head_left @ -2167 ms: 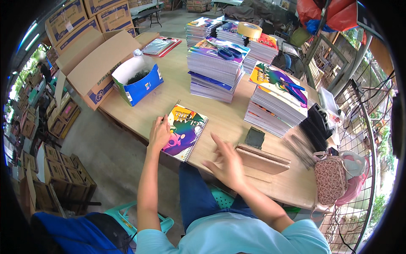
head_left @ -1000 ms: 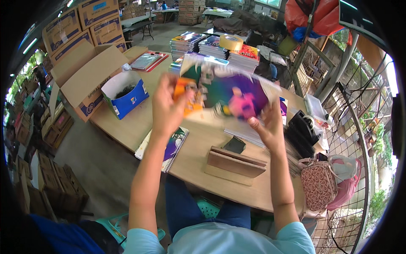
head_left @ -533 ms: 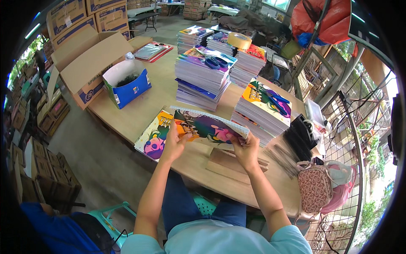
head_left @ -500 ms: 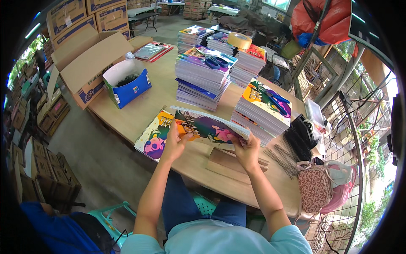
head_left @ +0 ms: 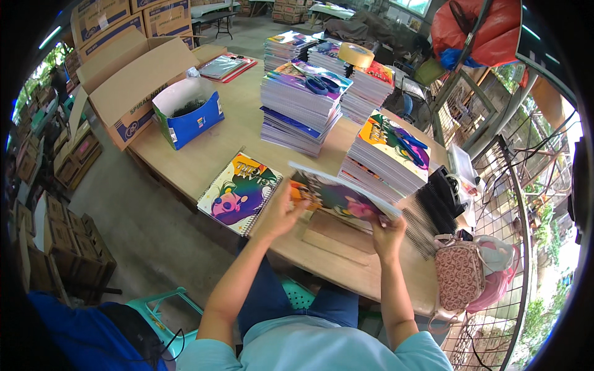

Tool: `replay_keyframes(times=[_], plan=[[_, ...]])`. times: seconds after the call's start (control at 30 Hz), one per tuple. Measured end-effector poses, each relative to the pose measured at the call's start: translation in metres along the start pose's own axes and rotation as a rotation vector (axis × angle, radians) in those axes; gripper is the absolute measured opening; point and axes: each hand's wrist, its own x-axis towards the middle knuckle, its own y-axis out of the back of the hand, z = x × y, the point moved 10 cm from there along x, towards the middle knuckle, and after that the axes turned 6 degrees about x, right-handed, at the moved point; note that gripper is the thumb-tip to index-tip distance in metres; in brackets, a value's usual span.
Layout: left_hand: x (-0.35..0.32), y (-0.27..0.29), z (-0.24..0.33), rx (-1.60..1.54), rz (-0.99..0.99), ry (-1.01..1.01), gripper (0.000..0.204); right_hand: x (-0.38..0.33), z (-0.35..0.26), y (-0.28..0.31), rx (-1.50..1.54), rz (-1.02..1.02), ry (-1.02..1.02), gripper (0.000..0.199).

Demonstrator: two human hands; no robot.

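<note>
A notebook (head_left: 337, 193) with a colourful cartoon cover is held up and tilted above the table's near edge. Both its ends are gripped: my left hand (head_left: 286, 213) closes on one, my right hand (head_left: 390, 235) on the other, thumbs toward me. Whether a coil runs along its edge I cannot tell. Left of my left hand lies a spiral notebook (head_left: 242, 193) with a matching cover, flat on the table. Beneath the held notebook sits a wooden jig (head_left: 340, 234), partly hidden. Thin wire coils (head_left: 419, 232) lie beyond my right hand.
Notebook stacks stand at the back, one bearing scissors (head_left: 322, 85), another a tape roll (head_left: 356, 55). A nearer stack (head_left: 387, 154) holds blue scissors (head_left: 410, 148). Black coils (head_left: 440, 196) and a patterned bag (head_left: 459, 275) are at right; a blue box (head_left: 189, 117) and open carton (head_left: 133, 93) at left.
Both my hands have moved right with the held notebook, away from the spiral notebook at left, which now shows fully. The view has shifted slightly.
</note>
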Motion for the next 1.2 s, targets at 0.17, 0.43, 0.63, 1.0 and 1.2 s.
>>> replay_keyframes(times=[0.17, 0.43, 0.63, 1.0, 1.2], plan=[[-0.015, -0.047, 0.019, 0.318, -0.006, -0.3, 0.072, -0.066, 0.077, 0.065, 0.077, 0.057, -0.303, 0.033], [-0.016, -0.034, -0.021, -0.131, 0.08, -0.021, 0.101, -0.05, 0.1, 0.046, 0.257, -0.162, -0.397, 0.059], [-0.054, -0.043, 0.114, 0.572, 0.566, -0.449, 0.091, -0.02, 0.13, 0.11, -1.04, -0.029, 0.004, 0.02], [-0.004, -0.152, 0.14, 0.701, -0.016, -0.576, 0.01, 0.006, 0.012, 0.095, -0.369, -0.314, -0.001, 0.026], [-0.006, -0.15, 0.146, 0.66, -0.004, -0.604, 0.01, -0.003, 0.015, 0.077, -0.185, -0.339, -0.152, 0.017]])
